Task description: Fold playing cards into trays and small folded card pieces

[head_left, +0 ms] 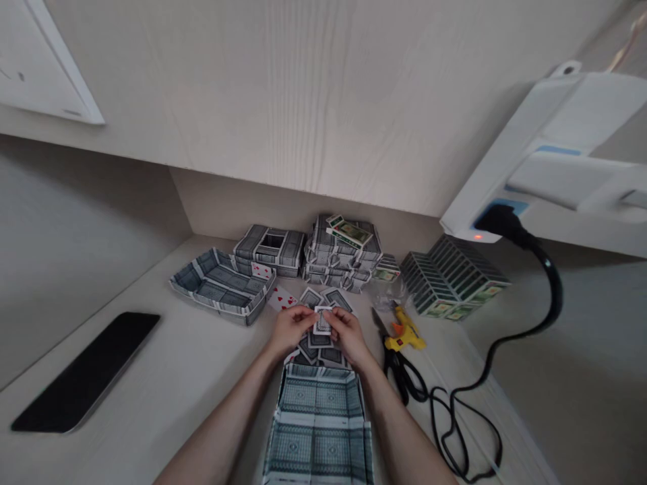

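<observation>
Between my two hands a playing card (322,320) is held up, its patterned back towards me. My left hand (293,328) pinches its left edge, and my right hand (348,331) pinches its right edge. Loose playing cards (338,298) lie spread on the table beneath and behind my hands, most back up. A card with red hearts (283,298) lies face up to the left. Nearest to me, between my forearms, sits an open box made of joined cards (317,411).
A card tray (222,283) and stacked card boxes (344,252) stand behind. Card packs (455,276) fill the right corner. A yellow glue gun (407,330), scissors (407,377) and a black cable (493,350) lie right. A black flat slab (88,370) lies left; a power strip (546,148) hangs above.
</observation>
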The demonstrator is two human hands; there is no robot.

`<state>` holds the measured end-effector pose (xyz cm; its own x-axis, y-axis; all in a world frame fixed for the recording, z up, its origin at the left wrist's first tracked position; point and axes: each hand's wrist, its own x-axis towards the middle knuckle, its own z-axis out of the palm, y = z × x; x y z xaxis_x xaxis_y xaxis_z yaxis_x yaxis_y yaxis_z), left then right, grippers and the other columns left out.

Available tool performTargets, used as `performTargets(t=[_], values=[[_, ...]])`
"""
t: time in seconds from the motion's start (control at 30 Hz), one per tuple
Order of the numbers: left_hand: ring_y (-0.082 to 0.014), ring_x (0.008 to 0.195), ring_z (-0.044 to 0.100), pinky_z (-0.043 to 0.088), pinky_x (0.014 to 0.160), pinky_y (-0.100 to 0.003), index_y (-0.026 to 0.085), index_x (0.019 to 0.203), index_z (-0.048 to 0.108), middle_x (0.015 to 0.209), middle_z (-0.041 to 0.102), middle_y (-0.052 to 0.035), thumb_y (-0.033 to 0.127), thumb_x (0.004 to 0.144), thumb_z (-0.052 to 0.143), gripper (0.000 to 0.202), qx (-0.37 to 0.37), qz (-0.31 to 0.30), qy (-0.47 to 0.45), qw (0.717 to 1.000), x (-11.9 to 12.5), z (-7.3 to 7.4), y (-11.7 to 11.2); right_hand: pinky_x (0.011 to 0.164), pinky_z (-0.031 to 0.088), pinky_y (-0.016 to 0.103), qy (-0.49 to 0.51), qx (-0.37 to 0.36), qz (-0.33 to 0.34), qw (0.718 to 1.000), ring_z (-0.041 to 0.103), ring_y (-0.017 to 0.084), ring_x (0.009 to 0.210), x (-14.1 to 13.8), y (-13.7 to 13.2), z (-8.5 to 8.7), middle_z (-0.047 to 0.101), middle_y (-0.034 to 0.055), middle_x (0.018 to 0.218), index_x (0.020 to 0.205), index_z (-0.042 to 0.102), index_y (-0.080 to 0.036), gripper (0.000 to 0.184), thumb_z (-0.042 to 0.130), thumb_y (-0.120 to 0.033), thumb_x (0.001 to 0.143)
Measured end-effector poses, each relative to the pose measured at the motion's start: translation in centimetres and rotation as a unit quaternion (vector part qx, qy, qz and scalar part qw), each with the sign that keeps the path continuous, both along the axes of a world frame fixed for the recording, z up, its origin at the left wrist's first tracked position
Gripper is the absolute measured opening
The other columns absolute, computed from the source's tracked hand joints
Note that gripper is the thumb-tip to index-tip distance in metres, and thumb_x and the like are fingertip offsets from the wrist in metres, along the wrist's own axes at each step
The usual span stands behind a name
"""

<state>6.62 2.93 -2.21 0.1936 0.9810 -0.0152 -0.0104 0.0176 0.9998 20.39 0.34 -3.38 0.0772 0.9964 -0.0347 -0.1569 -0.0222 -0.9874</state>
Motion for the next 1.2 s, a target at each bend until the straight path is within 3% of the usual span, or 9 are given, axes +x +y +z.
performTargets(t=[1.2], values=[[-0.0081, 0.047, 0.045, 0.035, 0.048, -0.020, 0.014, 0.063, 0.059, 0.051, 0.053, 0.0025, 0.038, 0.060, 0.062, 0.025, 0.017, -0.046, 0.012, 0.999, -0.46, -0.59, 0.17, 0.038, 0.016, 0.020, -0.015, 0.007, 0.007, 1.000, 0.024, 0.004, 0.039, -0.25, -0.08, 0.64, 0.033, -0.0087, 0.046, 0.057, 0.043, -0.018, 0.032, 0.063, -0.043, 0.063]])
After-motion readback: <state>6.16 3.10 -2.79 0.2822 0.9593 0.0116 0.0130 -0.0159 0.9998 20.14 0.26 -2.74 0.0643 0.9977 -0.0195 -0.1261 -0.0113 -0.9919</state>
